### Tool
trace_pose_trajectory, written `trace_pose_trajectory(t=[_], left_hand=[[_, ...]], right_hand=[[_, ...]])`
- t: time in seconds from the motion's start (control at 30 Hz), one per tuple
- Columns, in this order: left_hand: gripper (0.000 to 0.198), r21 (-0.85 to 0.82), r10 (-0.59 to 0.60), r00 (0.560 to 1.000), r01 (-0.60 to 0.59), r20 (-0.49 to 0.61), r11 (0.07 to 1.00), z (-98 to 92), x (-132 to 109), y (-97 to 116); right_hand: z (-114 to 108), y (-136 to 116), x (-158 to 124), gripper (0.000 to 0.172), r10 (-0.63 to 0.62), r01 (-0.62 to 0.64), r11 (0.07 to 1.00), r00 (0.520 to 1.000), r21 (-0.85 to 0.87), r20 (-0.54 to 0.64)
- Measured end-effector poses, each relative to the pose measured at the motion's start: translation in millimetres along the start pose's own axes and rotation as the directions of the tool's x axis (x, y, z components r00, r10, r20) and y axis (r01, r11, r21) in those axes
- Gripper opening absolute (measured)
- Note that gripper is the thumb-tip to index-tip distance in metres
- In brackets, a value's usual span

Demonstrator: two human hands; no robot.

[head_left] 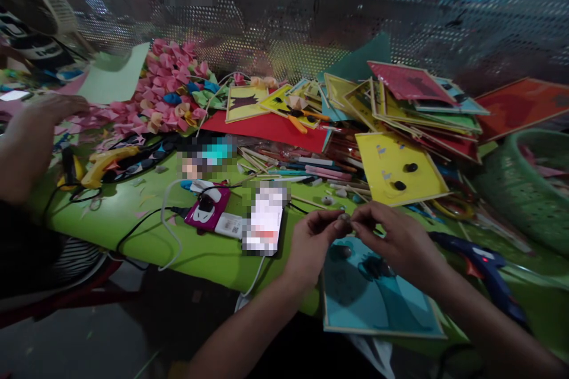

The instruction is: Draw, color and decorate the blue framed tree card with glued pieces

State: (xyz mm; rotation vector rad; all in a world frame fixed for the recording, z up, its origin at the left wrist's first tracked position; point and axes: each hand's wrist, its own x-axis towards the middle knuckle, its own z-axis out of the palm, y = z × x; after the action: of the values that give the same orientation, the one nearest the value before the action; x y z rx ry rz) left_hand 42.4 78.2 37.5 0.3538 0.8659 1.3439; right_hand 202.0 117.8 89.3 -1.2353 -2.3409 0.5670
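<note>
My left hand [313, 243] and my right hand [393, 237] meet above a blue card [377, 302] that lies on the green table [133, 225] at its near edge. Both hands pinch a small grey object [343, 222] between their fingertips; it is too small to name. The blue card bears dark shapes under my hands. A yellow card [398, 169] with two dark blobs lies just beyond my hands.
A blue glue gun [484, 272] lies right of my hands, a green basket [528, 183] behind it. A phone [264, 222] and a pink charger [208, 207] with cables sit left. Stacked coloured cards [413, 100], sticks, pink paper flowers [166, 89]. Another person's hand [48, 109] rests far left.
</note>
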Motion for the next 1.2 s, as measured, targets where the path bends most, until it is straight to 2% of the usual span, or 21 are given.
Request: trace_pose_trajectory(t=[0.13,0.3,0.43,0.53,0.63,0.7,0.77,0.9,1.2], left_hand=[[0.048,0.017,-0.033,0.999,0.033,0.011,0.999,-1.0,-1,0],[0.046,0.043,-0.006,1.000,0.005,0.019,0.999,-2.6,-1,-2],[0.046,0.021,-0.016,1.000,0.016,0.027,1.000,-2.2,-1,-2],[0.045,0.012,-0.021,1.000,0.021,0.024,1.000,-1.6,-1,-1],[0.047,0.013,-0.019,1.000,0.019,0.011,1.000,-0.5,-2,2],[0.049,0.012,-0.031,0.999,0.032,-0.010,0.999,0.5,-2,4],[0.049,0.007,-0.042,0.999,0.043,-0.031,0.999,1.0,-2,5],[0.047,0.006,-0.026,0.999,0.027,-0.026,1.000,-1.1,1,1],[0.044,0.033,0.010,1.000,-0.010,-0.005,0.999,-3.8,1,-1]], right_hand=[[3,6,1,0.014,0.151,-0.169,0.944,0.985,0.284,0.086],[6,13,2,0.031,0.227,-0.287,0.792,0.958,0.539,0.176],[4,17,4,0.039,0.243,-0.340,0.702,0.940,0.625,0.238],[4,18,4,0.040,0.249,-0.341,0.695,0.940,0.633,0.232],[3,15,2,0.032,0.224,-0.283,0.794,0.959,0.538,0.173],[0,13,1,0.023,0.153,-0.176,0.914,0.984,0.365,0.092],[-2,10,-1,0.015,0.045,-0.048,0.984,0.999,0.169,0.024],[-4,7,-1,0.011,-0.112,0.112,0.994,0.994,-0.003,-0.010],[-1,8,-3,0.012,-0.262,0.258,0.960,0.964,-0.106,-0.035]])
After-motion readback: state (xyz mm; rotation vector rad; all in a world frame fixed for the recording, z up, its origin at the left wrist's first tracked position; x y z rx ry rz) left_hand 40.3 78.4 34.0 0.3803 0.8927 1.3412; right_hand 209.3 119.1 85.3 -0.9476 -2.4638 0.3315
